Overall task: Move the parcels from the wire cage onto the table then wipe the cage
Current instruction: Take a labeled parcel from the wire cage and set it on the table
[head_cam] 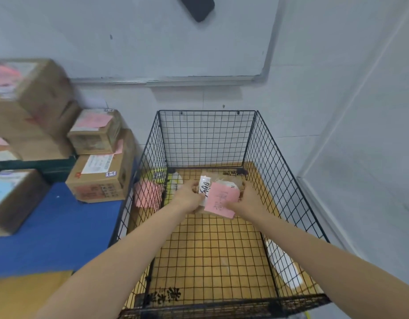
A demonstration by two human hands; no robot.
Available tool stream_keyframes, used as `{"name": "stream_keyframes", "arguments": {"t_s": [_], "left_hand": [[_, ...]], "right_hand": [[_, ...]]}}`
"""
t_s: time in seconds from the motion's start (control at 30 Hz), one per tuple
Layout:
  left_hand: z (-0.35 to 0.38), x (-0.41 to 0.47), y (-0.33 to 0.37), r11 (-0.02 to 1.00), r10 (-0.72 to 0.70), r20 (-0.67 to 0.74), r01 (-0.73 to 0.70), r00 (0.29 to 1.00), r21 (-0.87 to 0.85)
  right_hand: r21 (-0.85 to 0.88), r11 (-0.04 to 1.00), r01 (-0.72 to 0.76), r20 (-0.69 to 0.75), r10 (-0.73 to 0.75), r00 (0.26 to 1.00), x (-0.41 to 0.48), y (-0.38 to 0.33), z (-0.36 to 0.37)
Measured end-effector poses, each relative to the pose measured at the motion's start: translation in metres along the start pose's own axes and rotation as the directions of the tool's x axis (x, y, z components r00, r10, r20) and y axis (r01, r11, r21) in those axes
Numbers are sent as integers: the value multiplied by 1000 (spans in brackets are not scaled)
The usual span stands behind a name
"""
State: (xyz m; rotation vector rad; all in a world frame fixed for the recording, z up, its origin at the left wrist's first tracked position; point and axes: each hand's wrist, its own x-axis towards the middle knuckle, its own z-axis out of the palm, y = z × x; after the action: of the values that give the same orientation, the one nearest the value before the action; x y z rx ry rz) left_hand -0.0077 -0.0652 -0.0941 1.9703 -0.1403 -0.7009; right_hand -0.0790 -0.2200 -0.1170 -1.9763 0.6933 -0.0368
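Observation:
A black wire cage [205,139] stands open-topped against the wall, its floor lined with brown cardboard. Inside it, toward the back, both my hands hold one small parcel [218,194] with a pink slip and a white label on top. My left hand [189,196] grips its left side and my right hand [247,199] grips its right side. On the blue table [58,229] to the left, several brown cardboard parcels [99,178] with pink and white labels are stacked.
A pink-labelled package [148,194] and a yellow-green item [157,177] sit just outside the cage's left wall. A white object [284,265] lies outside the right wall. A whiteboard [152,38] hangs above. A brown envelope [26,293] lies at the lower left.

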Motion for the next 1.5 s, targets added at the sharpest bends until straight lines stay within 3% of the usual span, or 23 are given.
{"name": "stream_keyframes", "arguments": {"t_s": [0.2,0.47,0.57,0.67,0.73,0.9,1.17,1.33,1.5], "left_hand": [[-5,3,6,996,68,4,-68,998,-53],[-8,8,4,985,133,-147,-114,980,133],[-12,11,3,992,111,-161,-100,981,73],[-11,7,3,992,29,-55,-36,998,-122],[-9,4,2,989,28,-30,-32,999,-142],[-6,8,-2,995,64,-158,-76,985,-67],[-1,3,-7,924,328,-82,-302,941,235],[-4,3,-11,832,441,-105,-362,891,421],[-13,5,-10,803,460,-144,-342,876,488]], "right_hand": [[21,998,58,16,-58,998,-5,-5,0],[122,992,-18,67,10,998,-7,-5,1],[88,996,-23,84,16,996,-7,-2,4],[46,998,-35,103,30,994,-6,0,7],[47,998,-39,107,33,994,-5,-1,6],[103,990,-95,76,87,993,-3,-5,3],[33,993,-117,145,111,983,-8,-5,7],[-65,996,-53,83,59,995,-4,-4,5],[-309,944,114,63,-99,993,-3,-1,0]]}}
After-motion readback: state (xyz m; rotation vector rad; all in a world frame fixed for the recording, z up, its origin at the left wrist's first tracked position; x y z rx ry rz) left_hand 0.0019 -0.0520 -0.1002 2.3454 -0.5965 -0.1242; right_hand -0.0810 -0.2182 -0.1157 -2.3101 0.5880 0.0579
